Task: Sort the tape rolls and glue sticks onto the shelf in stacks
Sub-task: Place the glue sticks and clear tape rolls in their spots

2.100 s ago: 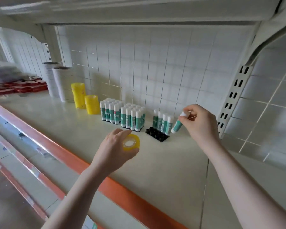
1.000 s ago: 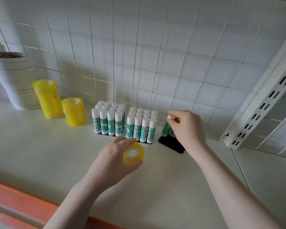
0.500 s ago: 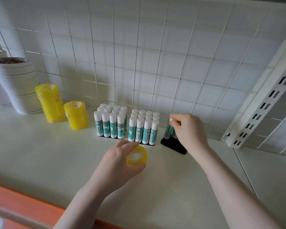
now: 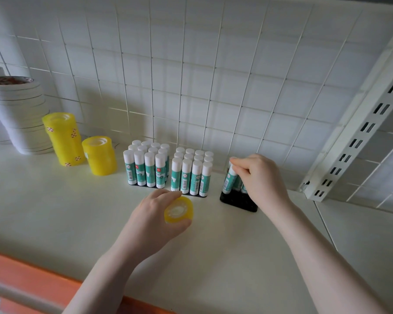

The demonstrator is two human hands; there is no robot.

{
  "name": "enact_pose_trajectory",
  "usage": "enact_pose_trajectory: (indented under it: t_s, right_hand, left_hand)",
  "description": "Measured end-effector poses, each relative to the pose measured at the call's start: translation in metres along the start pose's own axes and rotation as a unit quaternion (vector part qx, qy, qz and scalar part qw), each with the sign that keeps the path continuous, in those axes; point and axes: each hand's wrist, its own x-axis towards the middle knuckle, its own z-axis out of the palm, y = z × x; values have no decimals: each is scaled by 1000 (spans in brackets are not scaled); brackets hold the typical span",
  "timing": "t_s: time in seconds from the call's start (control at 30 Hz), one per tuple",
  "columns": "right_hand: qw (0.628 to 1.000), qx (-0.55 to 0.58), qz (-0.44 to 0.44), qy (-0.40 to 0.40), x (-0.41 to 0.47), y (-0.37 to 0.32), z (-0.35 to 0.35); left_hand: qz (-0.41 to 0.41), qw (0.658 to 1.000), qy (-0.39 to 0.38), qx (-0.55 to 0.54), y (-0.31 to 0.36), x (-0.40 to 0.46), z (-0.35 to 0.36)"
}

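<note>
My left hand [image 4: 156, 219] holds a small yellow tape roll [image 4: 178, 210] above the shelf [image 4: 55, 214], in front of the glue sticks. My right hand [image 4: 258, 176] pinches the white cap of a green-and-white glue stick [image 4: 228, 179] that stands in a black tray [image 4: 237, 201] with a few others; the hand hides part of them. Two full blocks of glue sticks [image 4: 146, 166] [image 4: 192, 172] stand left of that tray. Further left are a tall yellow tape stack [image 4: 64, 139] and a shorter one [image 4: 99, 155].
Stacks of white tape rolls [image 4: 16, 114] stand at the far left against the tiled wall. A white slotted shelf bracket [image 4: 354, 141] slants down at the right. The shelf has an orange front edge [image 4: 32, 288].
My right hand has brought the glue stick down into the black tray and still grips its cap. My left hand has kept the yellow roll in about the same place. The camera has moved closer.
</note>
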Motion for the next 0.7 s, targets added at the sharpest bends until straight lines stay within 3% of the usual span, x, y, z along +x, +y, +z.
enact_pose_trajectory:
  t_s: [0.23,0.7]
  right_hand:
    - [998,14,-15,60,-3,-2,6]
    - [998,16,-16,65,4,7,20]
  left_hand:
    - [-3,1000,1,0,0,-1,1]
    - [-5,1000,5,7,-2,-1,0]
